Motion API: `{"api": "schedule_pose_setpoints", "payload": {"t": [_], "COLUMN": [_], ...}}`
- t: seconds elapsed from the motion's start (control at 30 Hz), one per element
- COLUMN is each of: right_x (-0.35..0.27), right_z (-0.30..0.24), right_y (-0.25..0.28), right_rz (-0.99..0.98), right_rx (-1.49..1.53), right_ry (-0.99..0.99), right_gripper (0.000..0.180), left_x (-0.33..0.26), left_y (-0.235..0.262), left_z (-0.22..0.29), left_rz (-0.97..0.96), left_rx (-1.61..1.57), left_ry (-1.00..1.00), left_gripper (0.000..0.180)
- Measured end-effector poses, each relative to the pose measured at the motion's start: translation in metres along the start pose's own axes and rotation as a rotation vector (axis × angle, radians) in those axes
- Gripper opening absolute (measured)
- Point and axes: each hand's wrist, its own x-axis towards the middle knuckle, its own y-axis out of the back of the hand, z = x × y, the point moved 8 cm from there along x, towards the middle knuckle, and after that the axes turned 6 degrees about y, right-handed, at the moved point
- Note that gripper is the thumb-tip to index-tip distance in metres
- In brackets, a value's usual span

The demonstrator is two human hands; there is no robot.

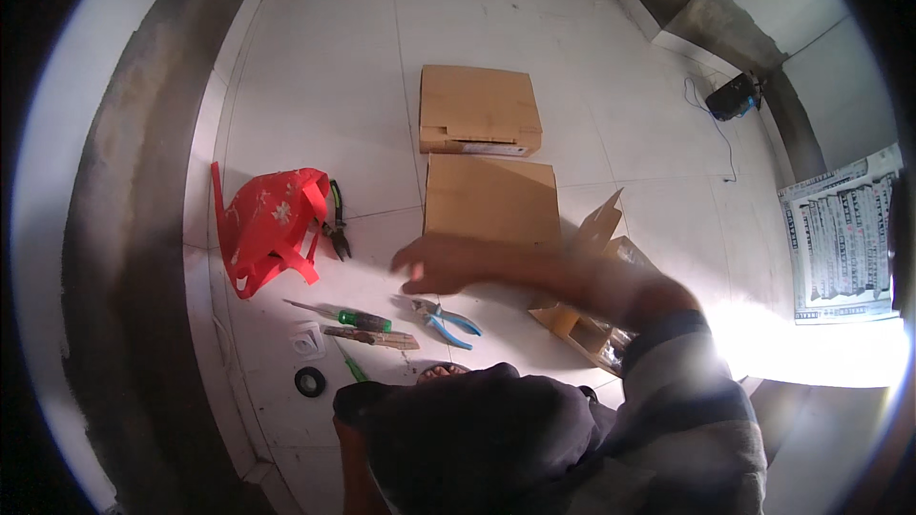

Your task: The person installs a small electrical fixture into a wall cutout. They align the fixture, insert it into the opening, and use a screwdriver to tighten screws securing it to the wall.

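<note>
My right hand [441, 263] reaches leftward across the white tiled floor, blurred, fingers apart and holding nothing. It hovers just above blue-handled pliers [450, 320] and in front of a closed cardboard box [491, 198]. A green-handled screwdriver [355, 318] and a brown flat tool [372, 338] lie just left of the pliers. My left hand is not visible; only a bit of forearm [351, 472] shows beside my dark-clothed knee.
A second closed box [479, 110] lies farther back. An open cardboard box [587, 319] sits under my right forearm. At left are a red bag [267, 224], black pliers [337, 224], a white plate [307, 339] and a black tape roll [309, 381]. Newspaper [840, 243] lies at right.
</note>
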Motion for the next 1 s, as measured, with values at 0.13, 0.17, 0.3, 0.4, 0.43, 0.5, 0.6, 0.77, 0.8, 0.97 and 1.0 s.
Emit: {"api": "schedule_pose_setpoints", "payload": {"t": [0.13,0.17,0.3,0.4,0.43,0.5,0.6,0.77,0.8,0.97,1.0], "right_x": [-0.071,-0.078,-0.088,-0.072,-0.07,-0.059,-0.032,0.038,0.052,0.143,0.164], "right_z": [0.027,0.034,0.053,0.071,0.079,0.095,0.105,0.015,-0.013,-0.12,-0.121], "right_y": [0.032,0.019,-0.052,-0.083,-0.086,-0.077,-0.062,-0.029,-0.019,0.018,0.015], "right_rz": [0.086,0.027,0.086,0.206,0.268,0.359,0.346,0.352,0.438,0.713,0.699], "right_rx": [-0.147,-0.11,-0.079,-0.161,-0.174,-0.172,-0.179,-0.163,-0.151,-0.687,-0.796], "right_ry": [-0.139,-0.227,-0.187,-0.212,-0.261,-0.332,-0.356,-0.037,0.07,0.471,0.443], "right_gripper": [0.042,0.042,0.049,0.055,0.058,0.061,0.061,0.055,0.055,0.058,0.056], "left_x": [-0.002,0.0,0.003,0.002,-0.002,-0.01,-0.022,-0.011,-0.011,-0.021,-0.023], "left_y": [0.004,0.005,0.006,0.007,0.008,0.007,0.02,0.034,0.033,0.02,0.019], "left_z": [0.002,0.004,0.002,-0.005,0.002,0.023,0.054,0.067,0.073,0.086,0.082], "left_rz": [-0.006,-0.007,-0.003,0.046,0.064,0.092,0.337,0.388,0.389,0.381,0.386], "left_rx": [0.012,0.018,0.048,0.066,0.109,0.2,0.211,-0.021,-0.04,0.046,0.084], "left_ry": [-0.003,-0.006,-0.036,-0.073,-0.099,-0.148,-0.179,-0.188,-0.194,-0.172,-0.162], "left_gripper": [0.029,0.029,0.029,0.025,0.024,0.021,0.019,0.02,0.02,0.023,0.024]}}
